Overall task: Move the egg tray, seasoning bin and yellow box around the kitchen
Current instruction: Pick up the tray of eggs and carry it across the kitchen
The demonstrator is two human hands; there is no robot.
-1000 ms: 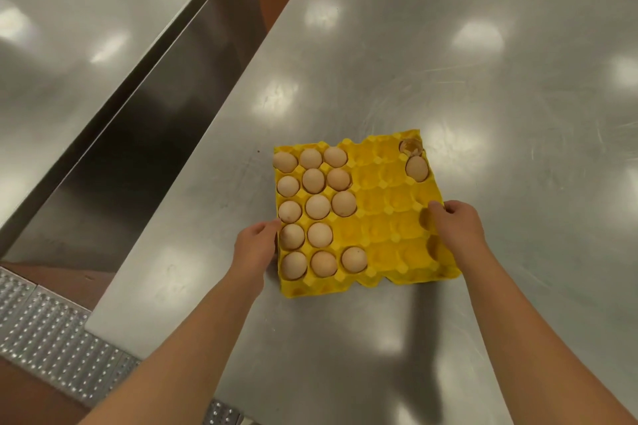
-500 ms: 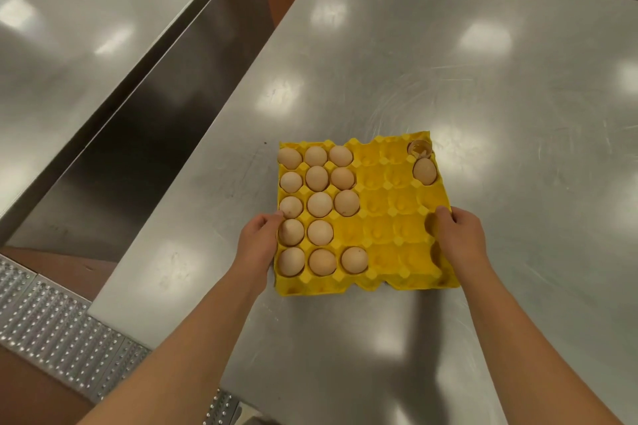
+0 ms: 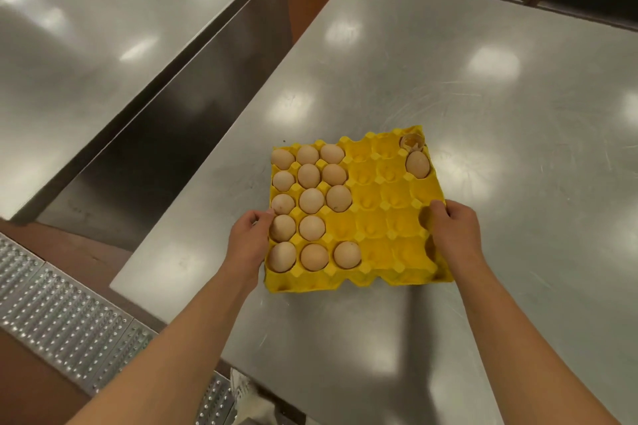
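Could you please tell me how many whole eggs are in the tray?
15: fourteen fill the left three columns of the tray, one sits near the far right corner beside a broken shell. None seem hidden.

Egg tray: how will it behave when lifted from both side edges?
The egg tray looks like thin moulded pulp, so it may sag. The eggs crowd its left half, so it is probably heavier under the left hand. They sit loose and could roll if tilted.
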